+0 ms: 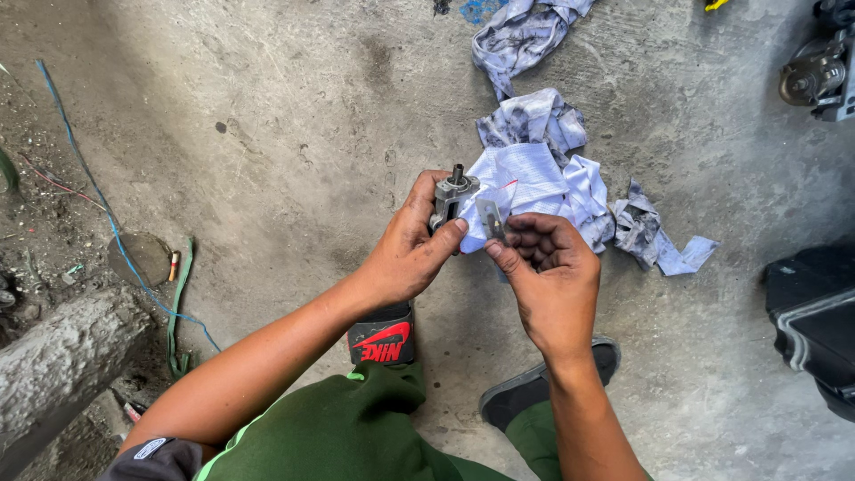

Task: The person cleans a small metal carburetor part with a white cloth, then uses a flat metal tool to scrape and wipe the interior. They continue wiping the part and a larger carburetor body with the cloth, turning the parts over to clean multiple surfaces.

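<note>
My left hand (411, 249) grips a small grey metal part (450, 194) with a short shaft sticking up from its top. My right hand (550, 272) pinches a thin flat metal blade (490, 218) between thumb and fingers, right beside the metal part. Both hands are held above the concrete floor, over a crumpled white and blue striped rag (534, 178) that lies just beyond them. My green trousers and two sandalled feet show below the hands.
More dirty rag strips lie at the top (521, 36) and to the right (659, 240). A blue wire (98, 196) and green strap (178, 303) run along the left by a log (62, 356). A metal motor part (819, 76) and a black object (815, 312) sit at the right.
</note>
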The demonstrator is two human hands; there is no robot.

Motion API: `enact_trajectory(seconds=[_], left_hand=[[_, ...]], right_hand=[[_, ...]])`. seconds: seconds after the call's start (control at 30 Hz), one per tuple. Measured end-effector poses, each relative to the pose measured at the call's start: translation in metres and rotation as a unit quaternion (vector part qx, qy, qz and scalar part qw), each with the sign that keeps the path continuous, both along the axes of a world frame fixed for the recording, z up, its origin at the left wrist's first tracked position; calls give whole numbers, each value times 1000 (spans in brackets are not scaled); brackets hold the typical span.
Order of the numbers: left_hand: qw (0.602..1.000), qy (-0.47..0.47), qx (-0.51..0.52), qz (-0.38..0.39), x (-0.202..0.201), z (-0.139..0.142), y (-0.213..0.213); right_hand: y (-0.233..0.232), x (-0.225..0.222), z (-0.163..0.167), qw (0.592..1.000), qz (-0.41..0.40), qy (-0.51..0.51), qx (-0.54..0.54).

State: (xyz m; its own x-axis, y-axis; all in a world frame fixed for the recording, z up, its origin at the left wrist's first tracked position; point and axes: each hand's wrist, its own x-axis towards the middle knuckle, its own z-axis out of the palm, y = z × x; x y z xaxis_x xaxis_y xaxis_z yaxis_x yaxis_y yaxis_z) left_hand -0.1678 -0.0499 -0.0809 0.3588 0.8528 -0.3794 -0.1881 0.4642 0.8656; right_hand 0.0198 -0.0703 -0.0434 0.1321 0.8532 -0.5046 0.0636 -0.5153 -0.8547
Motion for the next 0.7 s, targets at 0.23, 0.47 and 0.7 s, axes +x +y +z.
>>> enact_trajectory(seconds=[0.23, 0.47, 0.7], left_hand=[[1000, 5, -4, -2, 1, 3, 0], [1000, 26, -1, 5, 3, 5, 1], [1000, 18, 20, 9, 3, 4, 1]], right_hand=[[0, -1, 3, 1000, -1, 0, 12], [1, -7, 12, 934, 175, -241, 199], [0, 3, 8, 994, 69, -87, 12]])
